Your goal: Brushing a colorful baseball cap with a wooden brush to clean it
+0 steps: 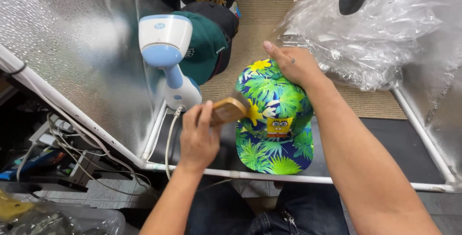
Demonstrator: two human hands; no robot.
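Two hands work on one floral cap [274, 114] at centre. Our left hand [198, 136] is closed around a wooden brush [230, 110] at its left side; our right hand [294, 64] presses open-palmed on its far crown. A loose hold could let the cap slide toward the steamer [168, 57].

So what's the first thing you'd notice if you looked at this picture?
The bright cap with green leaves and yellow flowers jumps out first, sitting in the middle on a dark mat. The right hand rests on its far side while the left hand holds a wooden brush against its left side. Just left of it stands a white and blue steamer, in front of shiny silver walls.
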